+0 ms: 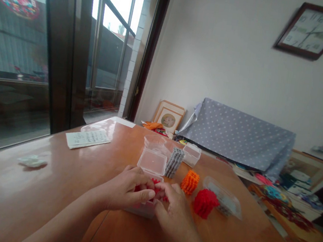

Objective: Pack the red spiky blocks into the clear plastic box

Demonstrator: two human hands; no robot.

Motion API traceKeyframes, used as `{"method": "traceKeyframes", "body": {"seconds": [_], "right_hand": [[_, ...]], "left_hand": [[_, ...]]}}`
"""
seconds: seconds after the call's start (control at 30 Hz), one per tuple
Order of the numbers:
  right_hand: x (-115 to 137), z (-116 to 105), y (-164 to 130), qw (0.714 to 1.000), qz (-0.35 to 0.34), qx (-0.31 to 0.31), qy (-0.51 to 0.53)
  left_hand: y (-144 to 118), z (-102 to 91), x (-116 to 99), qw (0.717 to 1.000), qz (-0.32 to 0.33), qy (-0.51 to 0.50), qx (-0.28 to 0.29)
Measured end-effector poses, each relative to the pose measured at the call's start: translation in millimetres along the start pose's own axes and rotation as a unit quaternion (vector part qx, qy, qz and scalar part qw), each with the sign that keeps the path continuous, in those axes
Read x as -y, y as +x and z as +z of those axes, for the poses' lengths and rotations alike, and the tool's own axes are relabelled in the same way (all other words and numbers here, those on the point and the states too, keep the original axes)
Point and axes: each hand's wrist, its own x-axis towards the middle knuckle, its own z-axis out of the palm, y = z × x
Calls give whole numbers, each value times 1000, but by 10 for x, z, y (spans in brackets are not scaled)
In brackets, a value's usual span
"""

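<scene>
A small clear plastic box (140, 210) with its lid (152, 162) tipped back stands near the table's middle, with red plastic pieces (156, 181) inside. My left hand (133, 188) reaches over the box, fingers curled around red pieces and thumb stretched along them. From the right, my right hand (172, 206) bends its fingers in a pinch at the box's edge, where a bit of red shows. The fingertips of both hands are partly hidden. Just beyond are a tall grey stack (174, 163) of knobbly pieces, an orange stack (190, 182) and a red stack (205, 203).
A clear container (222, 198) with grey pieces lies at the right, and another clear box (191, 154) stands behind the grey stack. Paper sheets (87, 138) and a crumpled plastic packet (33, 161) lie on the left of the wooden table (58, 202).
</scene>
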Motion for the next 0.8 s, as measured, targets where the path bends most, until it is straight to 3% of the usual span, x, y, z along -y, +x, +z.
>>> {"method": "traceKeyframes", "body": {"seconds": [0.33,0.5,0.6,0.7,0.8], "right_hand": [[-11,-27,-4,999,10,-33,22],[-59,-29,-6,998,5,-40,46],[-188,-27,31,993,20,-98,66],[-418,-24,96,979,79,-180,58],[-668,8,159,973,143,-181,-2]], "left_hand": [[7,-2,-4,998,-44,22,-33],[31,0,-7,998,-35,32,-32],[43,1,21,996,-56,44,-54],[47,-4,80,992,-82,48,-88],[46,-1,151,989,-85,43,-116]]}}
